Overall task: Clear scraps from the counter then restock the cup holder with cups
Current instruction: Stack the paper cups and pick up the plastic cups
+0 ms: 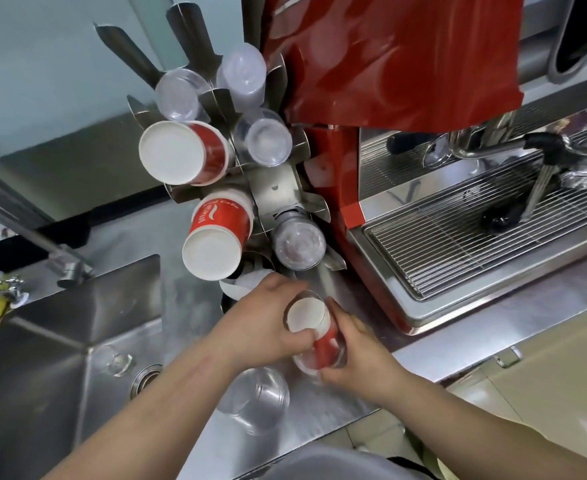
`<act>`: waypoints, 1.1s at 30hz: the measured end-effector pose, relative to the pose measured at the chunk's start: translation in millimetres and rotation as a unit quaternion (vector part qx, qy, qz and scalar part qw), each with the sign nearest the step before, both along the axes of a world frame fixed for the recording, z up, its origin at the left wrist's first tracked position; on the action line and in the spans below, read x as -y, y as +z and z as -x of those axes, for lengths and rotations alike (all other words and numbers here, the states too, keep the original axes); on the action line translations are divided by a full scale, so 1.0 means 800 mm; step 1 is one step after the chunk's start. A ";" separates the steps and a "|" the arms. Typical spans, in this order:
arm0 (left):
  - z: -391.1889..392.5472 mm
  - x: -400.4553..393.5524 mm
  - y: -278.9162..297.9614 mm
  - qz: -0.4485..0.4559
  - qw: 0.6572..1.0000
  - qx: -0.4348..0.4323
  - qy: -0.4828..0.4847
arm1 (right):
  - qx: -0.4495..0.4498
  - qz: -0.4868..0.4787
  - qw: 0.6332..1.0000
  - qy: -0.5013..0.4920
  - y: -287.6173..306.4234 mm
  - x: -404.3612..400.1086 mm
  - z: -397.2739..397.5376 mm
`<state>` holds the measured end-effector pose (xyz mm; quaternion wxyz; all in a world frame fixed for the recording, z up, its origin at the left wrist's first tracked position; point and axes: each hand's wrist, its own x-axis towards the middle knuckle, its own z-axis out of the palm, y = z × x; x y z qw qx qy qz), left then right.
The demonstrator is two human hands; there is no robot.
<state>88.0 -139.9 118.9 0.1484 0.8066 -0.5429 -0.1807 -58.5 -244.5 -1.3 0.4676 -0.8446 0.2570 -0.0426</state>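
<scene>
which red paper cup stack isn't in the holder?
The red paper cups gripped by both the left hand and the right hand over the counter. The other two red stacks sit in the cup holder slots.

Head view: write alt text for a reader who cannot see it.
Both hands, left hand and right hand, hold a red paper cup on its side over a steel counter, below a metal cup holder stocked with red and clear cups. A sink lies left, an espresso machine right.
</scene>
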 end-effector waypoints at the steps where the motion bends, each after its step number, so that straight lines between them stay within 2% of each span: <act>1: -0.001 0.000 0.002 0.001 1.000 -0.001 0.004 | 0.006 0.002 1.000 0.000 0.003 0.001 0.000; 5: -0.003 -0.003 0.010 0.007 1.000 -0.008 0.009 | 0.033 0.003 0.999 -0.009 0.012 0.005 0.001; 11: 0.010 -0.014 0.031 0.068 0.998 -0.009 -0.002 | 0.107 -0.004 0.994 -0.034 0.035 0.000 0.006; 16: 0.034 -0.026 0.052 0.157 0.987 -0.031 -0.001 | 0.158 0.030 0.985 -0.055 0.061 -0.006 0.015; 20: 0.049 -0.041 0.061 0.242 0.970 -0.011 -0.026 | 0.215 0.053 0.974 -0.051 0.079 -0.012 0.024; 26: 0.050 -0.071 0.076 0.272 0.962 -0.033 -0.020 | 0.220 0.087 0.971 -0.030 0.093 -0.027 0.024; 33: 0.048 -0.114 0.087 0.310 0.950 -0.005 -0.026 | 0.233 0.125 0.964 0.008 0.107 -0.055 0.017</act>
